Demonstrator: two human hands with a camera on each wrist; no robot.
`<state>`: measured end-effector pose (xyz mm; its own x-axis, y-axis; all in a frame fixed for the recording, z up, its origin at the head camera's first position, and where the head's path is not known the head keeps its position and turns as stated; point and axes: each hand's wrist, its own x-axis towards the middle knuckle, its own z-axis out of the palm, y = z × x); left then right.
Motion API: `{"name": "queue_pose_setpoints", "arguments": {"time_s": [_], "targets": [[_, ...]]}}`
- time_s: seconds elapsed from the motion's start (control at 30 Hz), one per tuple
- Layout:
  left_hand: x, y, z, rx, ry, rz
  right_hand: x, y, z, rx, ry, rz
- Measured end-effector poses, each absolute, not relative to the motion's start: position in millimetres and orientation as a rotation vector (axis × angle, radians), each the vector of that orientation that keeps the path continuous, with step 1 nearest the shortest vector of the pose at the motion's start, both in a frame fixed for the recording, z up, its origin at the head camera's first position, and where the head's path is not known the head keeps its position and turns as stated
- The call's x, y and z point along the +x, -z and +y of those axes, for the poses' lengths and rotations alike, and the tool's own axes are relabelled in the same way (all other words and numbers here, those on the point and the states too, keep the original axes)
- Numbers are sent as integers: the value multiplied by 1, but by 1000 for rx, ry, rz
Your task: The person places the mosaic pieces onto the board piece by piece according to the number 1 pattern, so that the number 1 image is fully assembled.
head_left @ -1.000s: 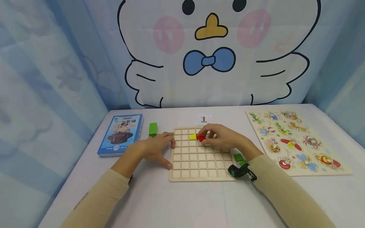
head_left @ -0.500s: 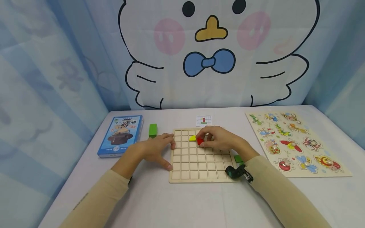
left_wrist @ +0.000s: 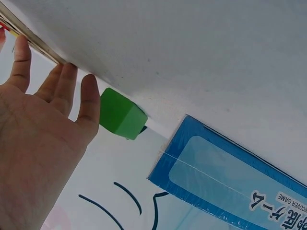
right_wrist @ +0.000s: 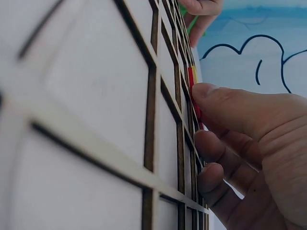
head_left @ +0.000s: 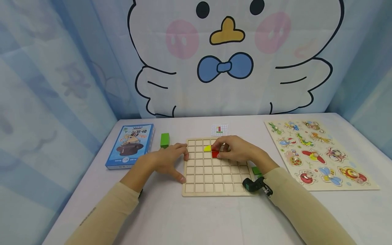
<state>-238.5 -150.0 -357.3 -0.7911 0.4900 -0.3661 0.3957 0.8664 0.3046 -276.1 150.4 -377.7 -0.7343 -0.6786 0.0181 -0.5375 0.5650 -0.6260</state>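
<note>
A wooden grid board (head_left: 204, 178) lies on the table in the head view. My left hand (head_left: 168, 160) rests along its left edge, fingers and thumb spread; in the left wrist view its fingertips (left_wrist: 70, 72) touch the board's side. A yellow block (head_left: 207, 148) sits in a cell of the upper rows. Just right of it, a red block (head_left: 215, 154) lies flat in the grid, with my right hand (head_left: 235, 148) over it, thumb and fingers at its sides. The right wrist view has the thumb (right_wrist: 211, 93) on the red block; the other fingers curl close to the grid.
A small pattern card (head_left: 219, 130) lies behind the board. Green blocks (head_left: 164, 140) stand at back left beside a blue box (head_left: 130, 146). More green pieces (head_left: 256, 170) lie near my right wrist. An insect puzzle board (head_left: 318, 154) takes up the right side.
The red block has gone from tilted in my right fingers to flat in the grid beside the yellow one. My right hand has shifted slightly; my left hand stays at the edge.
</note>
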Motion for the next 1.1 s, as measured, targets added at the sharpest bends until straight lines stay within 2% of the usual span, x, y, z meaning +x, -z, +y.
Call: {"name": "queue_pose_setpoints", "arguments": {"time_s": [1.1], "targets": [[-239,359,-149,645,-261,2605,-272,379,150,-1001,913,2627]]}}
